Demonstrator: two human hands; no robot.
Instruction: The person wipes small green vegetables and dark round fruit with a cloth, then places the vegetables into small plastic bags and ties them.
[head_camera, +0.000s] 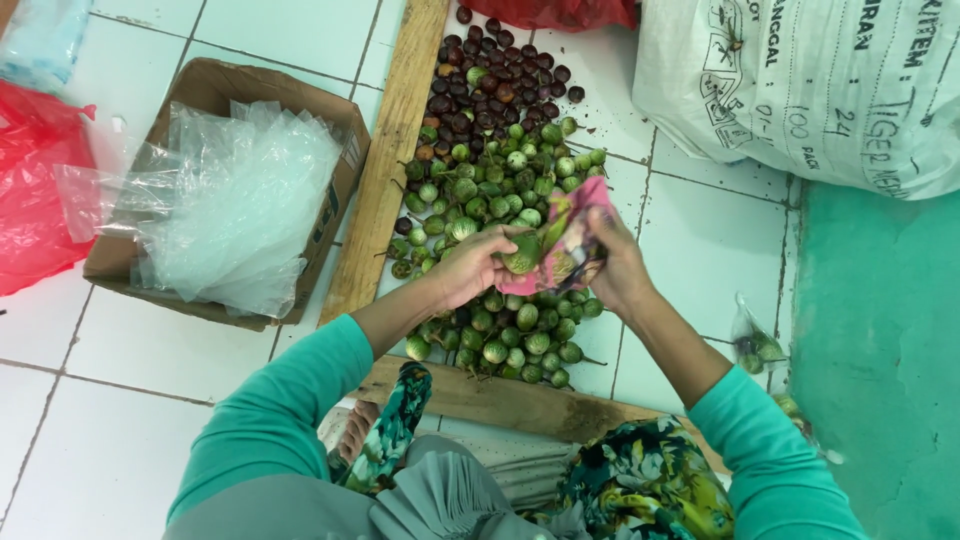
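Nearest, the left hand (470, 268) pinches a small round green eggplant (522, 255), pressing it against the crumpled pink plastic bag (572, 232) clamped in the right hand (615, 268). Below and beyond both hands, a heap of green eggplants (500, 190) covers the white tiled floor (700, 240), then dark purple ones (490, 75).

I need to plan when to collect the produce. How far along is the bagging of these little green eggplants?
Done: one filled clear bag lies on the tiles to the right. In hand: the left hand pushes a green eggplant into a pink bag held open by the right hand. Left: a big green pile, a dark purple heap, and many unused clear bags in the cardboard box.
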